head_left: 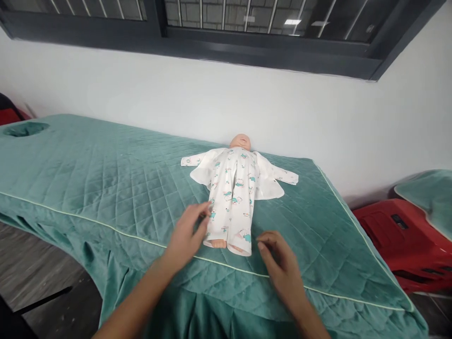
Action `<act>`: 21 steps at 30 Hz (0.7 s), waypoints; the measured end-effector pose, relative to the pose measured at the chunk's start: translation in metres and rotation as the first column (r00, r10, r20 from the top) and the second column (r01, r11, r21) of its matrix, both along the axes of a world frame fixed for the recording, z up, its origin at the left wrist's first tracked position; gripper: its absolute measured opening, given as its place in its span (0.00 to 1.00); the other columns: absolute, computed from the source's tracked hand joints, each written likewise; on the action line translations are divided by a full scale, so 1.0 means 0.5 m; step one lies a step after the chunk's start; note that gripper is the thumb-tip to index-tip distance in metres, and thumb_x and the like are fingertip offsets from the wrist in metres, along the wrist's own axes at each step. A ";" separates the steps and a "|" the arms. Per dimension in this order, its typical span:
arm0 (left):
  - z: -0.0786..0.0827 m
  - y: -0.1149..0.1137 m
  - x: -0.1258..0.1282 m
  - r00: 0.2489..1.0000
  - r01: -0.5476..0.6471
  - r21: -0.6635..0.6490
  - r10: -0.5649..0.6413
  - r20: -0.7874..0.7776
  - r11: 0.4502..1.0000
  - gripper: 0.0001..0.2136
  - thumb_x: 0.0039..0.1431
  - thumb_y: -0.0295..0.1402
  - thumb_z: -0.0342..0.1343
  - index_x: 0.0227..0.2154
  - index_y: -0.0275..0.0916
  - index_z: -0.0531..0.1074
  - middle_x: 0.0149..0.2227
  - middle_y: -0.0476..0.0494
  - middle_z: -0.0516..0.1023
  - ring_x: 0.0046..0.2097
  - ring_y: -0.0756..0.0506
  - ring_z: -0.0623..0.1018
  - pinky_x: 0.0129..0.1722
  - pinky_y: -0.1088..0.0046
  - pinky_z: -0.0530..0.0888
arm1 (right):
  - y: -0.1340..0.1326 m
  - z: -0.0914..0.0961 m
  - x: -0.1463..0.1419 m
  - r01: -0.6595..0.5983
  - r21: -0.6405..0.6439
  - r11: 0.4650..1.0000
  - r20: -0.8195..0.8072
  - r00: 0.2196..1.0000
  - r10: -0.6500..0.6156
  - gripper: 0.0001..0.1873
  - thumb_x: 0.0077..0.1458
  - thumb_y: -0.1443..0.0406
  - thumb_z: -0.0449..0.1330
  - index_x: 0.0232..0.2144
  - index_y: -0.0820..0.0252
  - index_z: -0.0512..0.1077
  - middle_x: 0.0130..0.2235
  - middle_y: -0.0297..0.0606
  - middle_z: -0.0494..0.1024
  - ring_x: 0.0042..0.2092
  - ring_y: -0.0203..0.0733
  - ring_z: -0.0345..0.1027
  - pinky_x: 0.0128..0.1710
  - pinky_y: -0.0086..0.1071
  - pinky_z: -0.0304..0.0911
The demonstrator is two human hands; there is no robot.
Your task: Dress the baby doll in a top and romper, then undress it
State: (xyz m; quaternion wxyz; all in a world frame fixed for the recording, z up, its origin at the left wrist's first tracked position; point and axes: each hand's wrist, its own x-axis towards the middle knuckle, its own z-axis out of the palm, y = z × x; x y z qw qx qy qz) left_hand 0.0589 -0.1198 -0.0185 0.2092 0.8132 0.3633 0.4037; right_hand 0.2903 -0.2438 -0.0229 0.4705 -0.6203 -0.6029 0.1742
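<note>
Doll [240, 141] on back on green quilted cover [116, 165], head far by wall [141, 89], feet near. Legs in white printed trousers [231, 197]; white top [271, 181] spread open, sleeves out left and right. Left hand [186, 231] loosely open at trousers' left edge; contact can't tell. Right hand [281, 259] half-curled, nothing gripped, just right of trouser hem.

The head camera looks forward and down at the clothed doll [233, 193].
</note>
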 end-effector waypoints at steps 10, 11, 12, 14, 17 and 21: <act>-0.040 0.233 0.047 0.953 0.089 0.303 0.008 -0.304 0.949 0.17 0.65 0.27 0.49 0.54 0.37 0.71 0.60 0.34 0.70 0.68 0.37 0.61 0.69 0.49 0.60 | 0.275 0.000 0.098 -0.052 -0.099 0.994 0.604 0.790 0.102 0.15 0.61 0.72 0.52 0.48 0.61 0.73 0.50 0.48 0.74 0.54 0.51 0.64 0.56 0.45 0.62; -0.037 0.231 0.047 0.951 0.086 0.328 0.020 -0.308 0.941 0.16 0.64 0.27 0.50 0.54 0.36 0.71 0.60 0.34 0.69 0.68 0.37 0.62 0.69 0.49 0.60 | 0.281 0.000 0.100 -0.042 -0.114 0.993 0.608 0.787 0.103 0.14 0.61 0.72 0.52 0.46 0.61 0.73 0.48 0.48 0.74 0.52 0.51 0.64 0.55 0.44 0.63; -0.036 0.227 0.046 0.952 0.080 0.347 0.032 -0.306 0.935 0.16 0.64 0.27 0.50 0.53 0.36 0.71 0.60 0.33 0.69 0.67 0.37 0.63 0.69 0.50 0.61 | 0.283 -0.001 0.101 -0.030 -0.119 0.992 0.606 0.790 0.096 0.14 0.61 0.72 0.53 0.46 0.60 0.74 0.48 0.47 0.74 0.51 0.50 0.65 0.54 0.43 0.63; -0.036 0.219 0.043 0.954 0.075 0.374 0.043 -0.297 0.924 0.15 0.63 0.26 0.51 0.51 0.35 0.72 0.58 0.32 0.71 0.65 0.37 0.66 0.69 0.51 0.61 | 0.276 -0.004 0.102 -0.009 -0.112 0.994 0.594 0.801 0.074 0.14 0.61 0.72 0.54 0.47 0.60 0.74 0.50 0.46 0.74 0.51 0.49 0.65 0.54 0.41 0.62; -0.042 0.216 0.040 0.949 0.120 0.385 0.008 -0.315 0.915 0.11 0.63 0.26 0.51 0.45 0.36 0.75 0.53 0.35 0.75 0.61 0.37 0.70 0.69 0.50 0.60 | 0.264 -0.008 0.101 0.015 -0.104 0.994 0.585 0.810 0.049 0.14 0.61 0.71 0.54 0.47 0.60 0.74 0.50 0.45 0.75 0.52 0.49 0.65 0.55 0.41 0.61; -0.043 0.223 0.047 0.926 0.231 0.243 -0.136 -0.353 0.942 0.17 0.64 0.27 0.51 0.54 0.39 0.72 0.53 0.37 0.76 0.59 0.39 0.73 0.64 0.55 0.68 | 0.263 -0.010 0.099 0.008 -0.119 0.993 0.585 0.809 0.063 0.14 0.61 0.72 0.54 0.48 0.60 0.74 0.50 0.45 0.76 0.53 0.49 0.65 0.56 0.40 0.60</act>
